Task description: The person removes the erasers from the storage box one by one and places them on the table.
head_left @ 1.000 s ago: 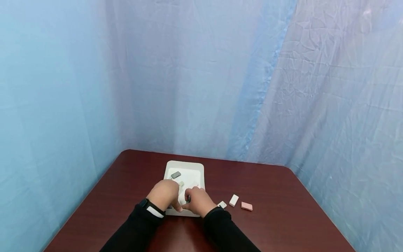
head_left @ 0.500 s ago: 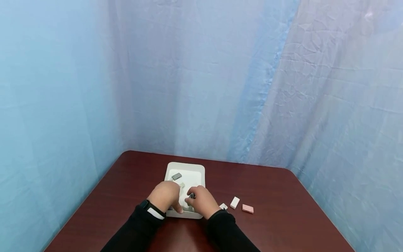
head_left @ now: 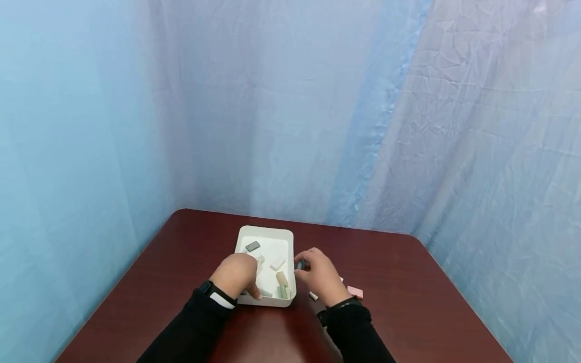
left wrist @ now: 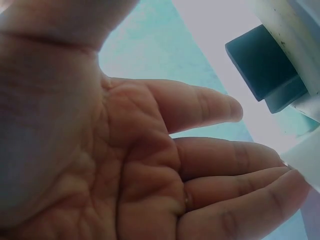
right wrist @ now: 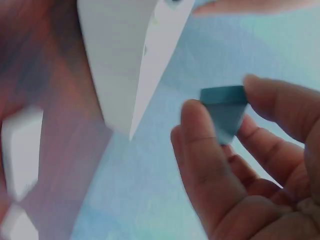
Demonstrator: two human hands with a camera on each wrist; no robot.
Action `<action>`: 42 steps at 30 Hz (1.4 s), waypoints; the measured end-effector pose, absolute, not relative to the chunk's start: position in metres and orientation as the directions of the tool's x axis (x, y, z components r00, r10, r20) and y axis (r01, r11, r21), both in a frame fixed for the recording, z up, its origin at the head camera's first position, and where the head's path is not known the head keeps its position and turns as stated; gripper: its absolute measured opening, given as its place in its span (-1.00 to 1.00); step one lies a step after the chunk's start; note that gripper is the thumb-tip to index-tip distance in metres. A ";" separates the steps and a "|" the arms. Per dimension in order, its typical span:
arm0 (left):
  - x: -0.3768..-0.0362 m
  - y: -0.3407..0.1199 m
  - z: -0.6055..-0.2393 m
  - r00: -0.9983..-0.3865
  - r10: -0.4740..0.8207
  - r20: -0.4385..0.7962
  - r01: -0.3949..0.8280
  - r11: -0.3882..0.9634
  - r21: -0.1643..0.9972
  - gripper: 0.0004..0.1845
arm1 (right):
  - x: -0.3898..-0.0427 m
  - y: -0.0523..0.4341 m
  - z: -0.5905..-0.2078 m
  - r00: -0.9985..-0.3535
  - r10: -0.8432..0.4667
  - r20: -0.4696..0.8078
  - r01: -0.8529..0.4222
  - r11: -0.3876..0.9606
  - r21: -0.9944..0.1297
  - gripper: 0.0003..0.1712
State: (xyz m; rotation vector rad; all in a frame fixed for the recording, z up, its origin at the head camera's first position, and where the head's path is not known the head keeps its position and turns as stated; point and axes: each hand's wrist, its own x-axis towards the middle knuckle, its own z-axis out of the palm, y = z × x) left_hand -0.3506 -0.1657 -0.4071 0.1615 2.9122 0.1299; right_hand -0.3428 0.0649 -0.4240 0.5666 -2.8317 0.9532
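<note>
A white tray (head_left: 265, 231) sits on the dark red table with several small blocks in it: a grey one (head_left: 252, 246), a white one (head_left: 277, 263), a tan one (head_left: 282, 278) and greenish ones (head_left: 283, 292). My left hand (head_left: 237, 275) rests on the tray's near left corner. Its fingers (left wrist: 235, 160) lie fairly straight in the left wrist view, with the tips against a white surface (left wrist: 307, 157). My right hand (head_left: 301, 265) hovers just past the tray's right rim. It pinches a small dark teal block (right wrist: 227, 117) between thumb and fingers.
A pink block (head_left: 355, 292) and a small white block (head_left: 313, 296) lie on the table (head_left: 390, 312) right of the tray, partly behind my right wrist. Blue curtains close off the table's far and side edges.
My right hand has come out of the tray with the dark block and moved right, past the rim. My left hand has stayed at the tray's near left corner.
</note>
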 end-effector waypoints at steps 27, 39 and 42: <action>-0.337 -0.166 -0.408 -0.974 0.137 -0.182 0.111 0.983 0.148 -0.41 | -0.330 0.191 -0.443 -0.981 -0.145 -0.130 -0.066 0.875 -0.479 -0.86; -0.338 -0.167 -0.410 -0.971 0.152 -0.186 0.120 0.977 0.176 -0.42 | -0.323 0.180 -0.464 -0.972 -0.127 -0.196 -0.044 0.923 -0.383 -0.75; -0.340 -0.167 -0.408 -0.972 0.150 -0.178 0.122 0.980 0.159 -0.40 | -0.324 0.178 -0.462 -0.978 -0.133 -0.163 -0.066 0.929 -0.363 -0.73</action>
